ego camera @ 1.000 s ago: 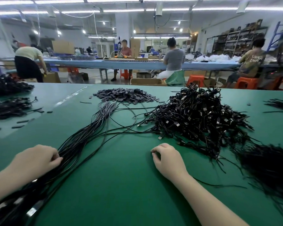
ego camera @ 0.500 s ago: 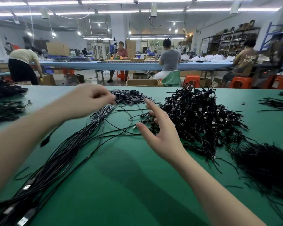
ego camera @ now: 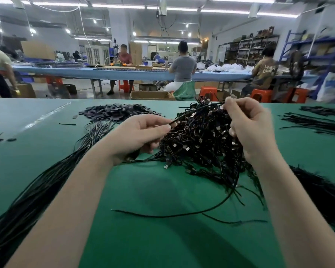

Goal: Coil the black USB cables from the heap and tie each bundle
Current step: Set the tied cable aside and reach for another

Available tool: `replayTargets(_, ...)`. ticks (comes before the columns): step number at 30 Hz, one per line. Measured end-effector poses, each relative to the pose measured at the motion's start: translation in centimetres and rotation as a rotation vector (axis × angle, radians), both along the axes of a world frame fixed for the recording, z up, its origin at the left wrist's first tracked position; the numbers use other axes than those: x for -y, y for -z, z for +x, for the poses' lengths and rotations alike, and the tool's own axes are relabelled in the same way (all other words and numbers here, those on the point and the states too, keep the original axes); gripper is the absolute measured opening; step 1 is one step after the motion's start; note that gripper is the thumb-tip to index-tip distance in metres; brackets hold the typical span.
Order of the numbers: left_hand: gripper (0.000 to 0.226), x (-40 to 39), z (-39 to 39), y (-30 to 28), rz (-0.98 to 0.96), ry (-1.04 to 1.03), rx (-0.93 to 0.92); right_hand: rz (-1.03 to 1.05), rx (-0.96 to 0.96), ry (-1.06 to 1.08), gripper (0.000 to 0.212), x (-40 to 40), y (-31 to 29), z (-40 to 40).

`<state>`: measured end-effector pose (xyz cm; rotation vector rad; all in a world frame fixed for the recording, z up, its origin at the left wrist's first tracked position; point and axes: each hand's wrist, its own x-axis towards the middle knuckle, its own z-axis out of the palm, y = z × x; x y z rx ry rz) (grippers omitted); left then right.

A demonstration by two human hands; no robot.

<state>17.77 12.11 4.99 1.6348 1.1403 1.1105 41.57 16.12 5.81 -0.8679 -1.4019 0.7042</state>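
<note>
A tangled heap of black USB cables [ego camera: 199, 140] with silver plugs lies on the green table [ego camera: 162, 238]. My left hand [ego camera: 139, 136] pinches one black cable at the heap's left side, fingers curled round it. My right hand [ego camera: 248, 124] is raised over the heap's right side and grips the same cable near its top end. That cable runs taut between both hands. A long straight bundle of black cables [ego camera: 33, 192] stretches from the table's middle toward the near left corner.
A pile of small dark flat tags [ego camera: 116, 113] lies behind the left hand. Thin black ties [ego camera: 317, 124] are spread at the right, with a darker mass [ego camera: 321, 194] at the near right. People sit at a blue bench [ego camera: 124, 72] beyond.
Both hands have moved from the near table to the heap. They now hold a cable stretched between them; a second ago they rested curled on the table.
</note>
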Motion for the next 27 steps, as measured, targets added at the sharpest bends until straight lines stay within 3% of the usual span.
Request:
replayTargets(2,0.034,-0.1,-1.6,-0.3,-0.032,-0.045,0.114,-0.05,-0.079,0.06,0.022,-0.4,-0.3,1.0)
replayTargets(4,0.027,-0.1,-3.0,-0.5,-0.046,-0.072,0.354,-0.105,-0.04,0.019,0.022,-0.6,-0.5,1.7)
replayTargets(7,0.012,-0.3,-3.6,-0.7,-0.076,0.001,0.901,-0.235,0.107,-0.309,0.02,-0.4,-0.3,1.6)
replayTargets(9,0.012,-0.4,-3.1,-0.8,-0.078,0.031,1.103,-0.312,0.259,-0.539,0.021,0.1,0.2,0.9)
replayTargets(13,0.027,-0.1,-2.0,-1.3,-0.112,0.025,0.949,-0.405,0.516,-0.751,0.023,0.8,2.2,-1.6)
replayTargets(17,0.041,0.6,-1.1,-1.5,-0.185,0.09,0.792,-0.442,0.462,-0.714,0.025,0.5,4.0,-3.4)
replayTargets(20,0.046,0.8,-0.6,-1.9,-0.162,-0.015,0.658,-0.488,0.437,-0.721,0.026,0.0,4.6,-3.2)
replayTargets(23,0.051,1.1,-0.9,-2.5,-0.066,-0.11,0.683,-0.569,0.535,-0.834,0.028,-0.3,5.1,-2.9)
replayTargets(24,0.054,1.3,-1.2,-2.7,-0.057,-0.038,0.756,-0.602,0.584,-0.876,0.029,-0.3,5.3,-2.9)
replayTargets(26,0.06,2.0,-2.1,-3.1,-0.122,0.324,0.891,-0.624,0.702,-0.844,0.033,-0.2,5.5,-2.9)
replayTargets(27,0.062,2.4,-2.4,-3.2,-0.176,0.499,0.841,-0.602,0.758,-0.751,0.036,-0.2,5.5,-3.0)
